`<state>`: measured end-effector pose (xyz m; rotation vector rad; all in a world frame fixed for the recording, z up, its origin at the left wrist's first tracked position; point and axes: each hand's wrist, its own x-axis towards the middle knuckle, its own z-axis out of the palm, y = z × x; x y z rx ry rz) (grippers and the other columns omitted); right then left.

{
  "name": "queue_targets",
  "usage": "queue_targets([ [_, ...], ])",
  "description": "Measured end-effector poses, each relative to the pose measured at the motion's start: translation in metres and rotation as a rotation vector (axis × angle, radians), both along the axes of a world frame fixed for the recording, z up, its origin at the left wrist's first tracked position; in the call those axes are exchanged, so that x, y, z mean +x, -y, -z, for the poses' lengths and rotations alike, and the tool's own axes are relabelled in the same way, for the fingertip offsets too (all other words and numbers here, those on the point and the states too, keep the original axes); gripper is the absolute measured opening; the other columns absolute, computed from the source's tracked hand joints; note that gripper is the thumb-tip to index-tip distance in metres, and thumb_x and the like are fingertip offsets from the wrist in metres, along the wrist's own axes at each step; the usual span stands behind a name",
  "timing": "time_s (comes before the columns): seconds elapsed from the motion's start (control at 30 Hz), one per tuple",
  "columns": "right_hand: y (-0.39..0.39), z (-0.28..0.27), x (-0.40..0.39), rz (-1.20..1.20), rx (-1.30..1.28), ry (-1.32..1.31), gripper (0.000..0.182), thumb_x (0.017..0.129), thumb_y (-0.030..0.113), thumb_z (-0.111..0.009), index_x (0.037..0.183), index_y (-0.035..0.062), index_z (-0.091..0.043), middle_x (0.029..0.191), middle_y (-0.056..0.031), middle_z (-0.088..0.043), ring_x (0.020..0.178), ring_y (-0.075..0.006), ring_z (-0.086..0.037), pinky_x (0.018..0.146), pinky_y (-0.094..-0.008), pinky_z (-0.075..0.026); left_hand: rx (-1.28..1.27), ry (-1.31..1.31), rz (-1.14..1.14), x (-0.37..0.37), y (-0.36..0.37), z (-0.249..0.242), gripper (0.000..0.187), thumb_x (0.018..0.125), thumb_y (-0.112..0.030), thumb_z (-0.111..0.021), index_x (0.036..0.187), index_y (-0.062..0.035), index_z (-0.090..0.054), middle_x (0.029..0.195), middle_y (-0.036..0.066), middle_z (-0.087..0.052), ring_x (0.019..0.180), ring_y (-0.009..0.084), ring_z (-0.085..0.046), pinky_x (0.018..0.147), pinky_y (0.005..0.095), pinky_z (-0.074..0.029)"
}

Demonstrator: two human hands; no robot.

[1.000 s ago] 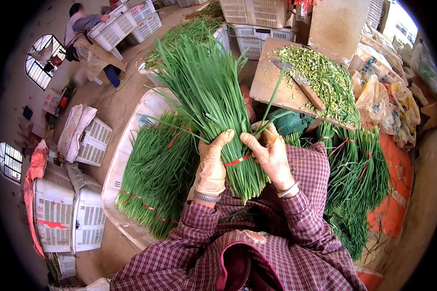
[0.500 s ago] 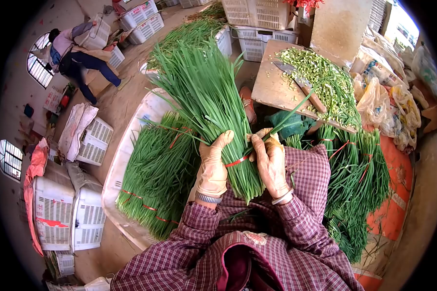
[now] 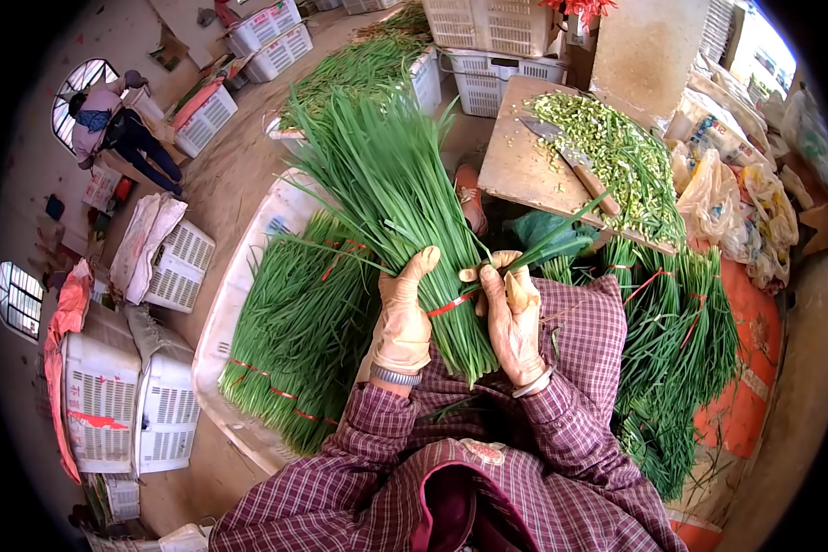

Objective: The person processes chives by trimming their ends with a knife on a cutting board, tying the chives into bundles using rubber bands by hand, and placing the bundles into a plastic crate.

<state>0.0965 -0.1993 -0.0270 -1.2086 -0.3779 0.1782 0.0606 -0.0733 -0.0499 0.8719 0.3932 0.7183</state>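
Note:
A thick bundle of garlic chives [image 3: 391,202] stands over my lap with its leaves fanning up and away. A red band [image 3: 451,305] circles it near the cut ends. My left hand [image 3: 401,317], gloved, is wrapped round the left side of the bundle. On the other side, my right hand [image 3: 515,322] is closed in a pinch on a few chive blades [image 3: 561,241] that stick out to the upper right. Its glove is peeled or torn around the fingers. Part of its fingertips is hidden against the bundle.
Left of my lap, a white crate [image 3: 213,354] holds banded chives. A cutting board [image 3: 515,170] carries a knife [image 3: 580,175] and chopped pieces. More chive bundles [image 3: 681,322] lie to the right. A co-worker [image 3: 120,133] bends over at the far left, near stacked crates.
My right hand has shifted slightly, and the blades in it now point lower and more to the right. The co-worker has moved left and no longer holds up the crate.

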Motion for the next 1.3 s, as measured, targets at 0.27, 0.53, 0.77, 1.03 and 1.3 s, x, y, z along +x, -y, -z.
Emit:
queue_targets([
  [0.27, 0.032, -0.009, 0.006, -0.549, 0.039, -0.459, 0.029, 0.106, 0.031, -0.053, 0.087, 0.0103, -0.054, 0.061, 0.0069, -0.046, 0.049, -0.0015, -0.041, 0.041, -0.0179, -0.030, 0.039, -0.074, -0.010, -0.008, -0.003, -0.001, 0.036, 0.084, -0.017, -0.076, 0.114, 0.0010, -0.067, 0.108, 0.007, -0.070, 0.098, 0.0160, -0.068, 0.095, 0.0309, -0.055],
  [0.53, 0.075, -0.004, 0.077, -0.508, 0.568, -0.410, 0.110, 0.090, 0.067, -0.057, 0.156, -0.0048, -0.005, 0.143, -0.0241, -0.049, 0.112, -0.0273, -0.063, 0.085, -0.0353, -0.060, 0.045, -0.038, 0.160, -0.026, -0.035, -0.014, 0.042, 0.088, -0.015, -0.076, 0.124, -0.0002, -0.059, 0.114, 0.007, -0.068, 0.103, 0.0162, -0.068, 0.098, 0.0307, -0.056],
  [0.77, -0.023, -0.003, 0.068, -0.173, -0.059, 0.040, 0.078, 0.088, 0.025, -0.077, 0.146, -0.0073, -0.036, 0.122, -0.0172, -0.067, 0.107, -0.0221, -0.066, 0.094, -0.0364, -0.053, 0.290, -0.141, 0.285, -0.037, -0.025, -0.036, 0.047, 0.088, -0.013, -0.077, 0.128, -0.0008, -0.057, 0.116, 0.006, -0.068, 0.103, 0.0149, -0.067, 0.097, 0.0300, -0.054],
  [1.03, -0.012, 0.016, 0.051, -0.098, 0.310, -0.440, 0.036, 0.091, 0.016, -0.071, 0.118, -0.0029, -0.058, 0.107, -0.0072, -0.067, 0.091, -0.0150, -0.066, 0.081, -0.0294, -0.057, 0.378, -0.229, 0.136, -0.058, -0.036, -0.004, 0.036, 0.099, -0.028, -0.061, 0.122, -0.0006, -0.065, 0.118, 0.008, -0.067, 0.111, 0.0188, -0.064, 0.102, 0.0336, -0.050],
  [1.3, -0.001, 0.021, 0.056, -0.110, 0.240, -0.355, 0.036, 0.091, 0.020, -0.072, 0.117, -0.0024, -0.061, 0.107, -0.0066, -0.068, 0.092, -0.0141, -0.065, 0.084, -0.0298, -0.055, 0.291, -0.171, 0.212, -0.054, -0.025, -0.014, 0.028, 0.092, -0.017, -0.070, 0.117, -0.0043, -0.069, 0.118, 0.005, -0.065, 0.111, 0.0166, -0.061, 0.100, 0.0330, -0.050],
])
